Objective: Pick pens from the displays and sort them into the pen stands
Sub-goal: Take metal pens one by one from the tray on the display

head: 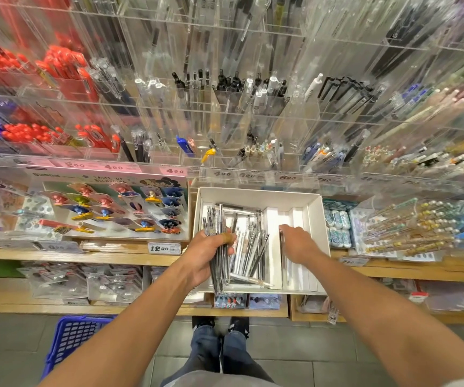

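pens: bundle clamped in left hand over white box, left part
right hand: reaching into box's right part, touching a pen; grip unclear
step: gathering
next: pick, then carry to clear stands

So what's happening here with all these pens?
A person stands at a shop's pen display, bent over a white cardboard box on the wooden shelf. The left hand grips a bundle of clear-barrelled pens. The right hand reaches into the box's right-hand section, fingers down on a pen there; whether it grips one is unclear. More pens lie loose in the box. Clear acrylic pen stands above hold sorted pens.
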`<state>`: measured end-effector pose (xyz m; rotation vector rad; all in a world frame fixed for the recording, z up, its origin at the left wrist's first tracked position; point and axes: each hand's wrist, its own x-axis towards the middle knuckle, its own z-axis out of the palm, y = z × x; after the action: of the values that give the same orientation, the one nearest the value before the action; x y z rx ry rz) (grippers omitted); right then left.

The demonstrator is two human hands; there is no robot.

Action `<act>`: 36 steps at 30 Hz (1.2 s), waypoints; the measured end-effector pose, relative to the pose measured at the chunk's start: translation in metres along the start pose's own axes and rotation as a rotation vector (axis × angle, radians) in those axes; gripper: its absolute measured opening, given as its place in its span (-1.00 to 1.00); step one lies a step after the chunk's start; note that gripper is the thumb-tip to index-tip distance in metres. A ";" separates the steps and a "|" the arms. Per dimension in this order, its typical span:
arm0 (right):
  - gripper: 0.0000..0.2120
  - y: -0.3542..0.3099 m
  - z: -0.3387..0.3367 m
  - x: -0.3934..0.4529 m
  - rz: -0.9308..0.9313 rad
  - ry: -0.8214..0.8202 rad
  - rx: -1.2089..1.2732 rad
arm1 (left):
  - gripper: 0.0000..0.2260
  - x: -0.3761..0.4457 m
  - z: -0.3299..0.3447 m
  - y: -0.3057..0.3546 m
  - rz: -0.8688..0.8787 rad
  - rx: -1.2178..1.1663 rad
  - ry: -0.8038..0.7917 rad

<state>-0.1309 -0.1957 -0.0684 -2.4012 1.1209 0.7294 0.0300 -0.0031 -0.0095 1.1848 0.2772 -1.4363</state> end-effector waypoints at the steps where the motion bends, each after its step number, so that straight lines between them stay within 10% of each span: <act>1: -0.72 0.001 0.002 -0.001 -0.002 0.013 0.002 | -0.36 0.000 0.000 0.000 0.002 -0.002 0.004; 15: -0.64 -0.004 0.006 0.001 0.072 -0.015 0.058 | -0.43 -0.002 -0.001 -0.001 -0.001 0.012 0.041; 24: -0.83 -0.017 -0.036 -0.030 -0.053 0.202 0.641 | -0.45 -0.006 0.001 0.000 0.022 0.051 0.037; 36: -0.89 -0.095 -0.053 -0.046 -0.254 -0.043 1.192 | -0.68 -0.015 0.005 -0.003 0.030 0.154 -0.178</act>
<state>-0.0656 -0.1402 0.0130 -1.4278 0.8254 -0.0371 0.0224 0.0030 0.0026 1.1694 0.0253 -1.5470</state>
